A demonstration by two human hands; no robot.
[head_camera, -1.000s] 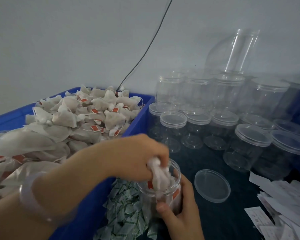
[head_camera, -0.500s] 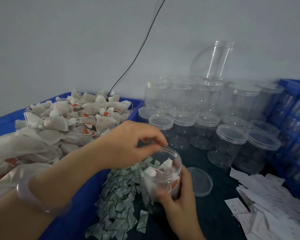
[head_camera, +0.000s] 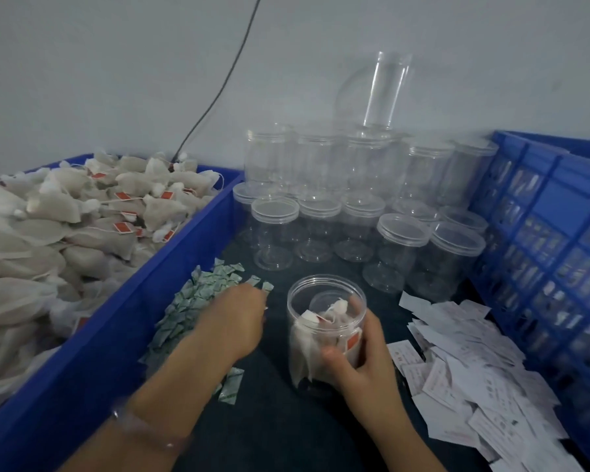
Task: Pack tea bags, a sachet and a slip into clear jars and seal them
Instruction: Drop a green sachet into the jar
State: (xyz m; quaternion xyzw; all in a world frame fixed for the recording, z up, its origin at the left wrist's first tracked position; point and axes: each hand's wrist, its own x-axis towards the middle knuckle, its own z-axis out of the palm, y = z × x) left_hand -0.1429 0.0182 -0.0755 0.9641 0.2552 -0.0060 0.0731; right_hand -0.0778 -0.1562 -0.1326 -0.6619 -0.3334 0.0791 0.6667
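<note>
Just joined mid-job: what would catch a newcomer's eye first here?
The open jar, part-filled with tea bags, stands front and centre, gripped by the right hand. The left hand is over the green sachets beside it. A blue bin holding a tea bag heap fills the left.

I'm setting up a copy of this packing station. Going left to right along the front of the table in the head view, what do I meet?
The blue bin of tea bags → pile of sachets → open jar → heap of slips → blue crate.
</note>
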